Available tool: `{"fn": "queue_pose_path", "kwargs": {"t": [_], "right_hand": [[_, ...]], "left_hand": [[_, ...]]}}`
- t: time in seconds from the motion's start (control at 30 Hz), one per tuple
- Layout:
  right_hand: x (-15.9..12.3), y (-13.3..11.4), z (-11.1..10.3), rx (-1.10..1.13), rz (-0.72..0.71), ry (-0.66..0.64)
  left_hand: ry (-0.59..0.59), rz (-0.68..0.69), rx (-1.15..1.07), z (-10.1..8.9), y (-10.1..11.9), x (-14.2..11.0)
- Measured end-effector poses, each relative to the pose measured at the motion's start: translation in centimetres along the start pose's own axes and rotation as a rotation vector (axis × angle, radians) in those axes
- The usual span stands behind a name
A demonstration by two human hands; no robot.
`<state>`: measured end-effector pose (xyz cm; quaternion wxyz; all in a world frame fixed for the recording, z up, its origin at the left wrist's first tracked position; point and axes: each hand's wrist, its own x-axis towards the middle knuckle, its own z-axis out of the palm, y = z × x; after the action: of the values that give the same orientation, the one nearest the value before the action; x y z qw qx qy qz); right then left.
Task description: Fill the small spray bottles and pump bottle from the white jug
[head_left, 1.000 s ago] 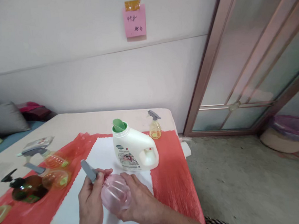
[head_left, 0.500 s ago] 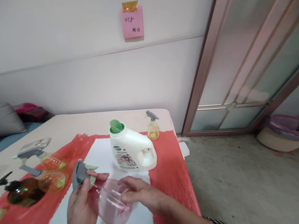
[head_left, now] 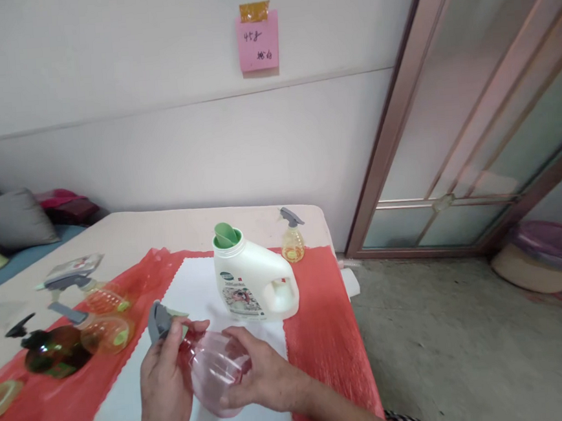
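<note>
Two hands on one pink spray bottle (head_left: 209, 378), from where I'm standing: left hand (head_left: 165, 375) has its fingers clamped round the neck, right hand (head_left: 269, 377) cups the fat body, probably so slick plastic doesn't slip. It's over the white cloth (head_left: 125, 398), this side of the jug (head_left: 241, 285), tipped over, long axis slanting, grey spray head (head_left: 158, 321) pointing left and away.
</note>
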<state>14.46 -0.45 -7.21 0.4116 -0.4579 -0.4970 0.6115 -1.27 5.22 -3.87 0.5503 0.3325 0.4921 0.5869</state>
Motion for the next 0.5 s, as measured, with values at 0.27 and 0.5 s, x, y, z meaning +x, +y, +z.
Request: {"fn": "queue_pose_path", "kwargs": {"t": [0.27,0.5], "right_hand": [[0.03,0.61,-0.44,0.484,0.047,-0.156],[-0.38,-0.14,-0.01,0.590,0.108,-0.300]], "left_hand": [[-0.146,-0.094,-0.201,-0.61,0.14,0.47],[-0.162,-0.119,-0.094,-0.28,-0.05,-0.42]]}}
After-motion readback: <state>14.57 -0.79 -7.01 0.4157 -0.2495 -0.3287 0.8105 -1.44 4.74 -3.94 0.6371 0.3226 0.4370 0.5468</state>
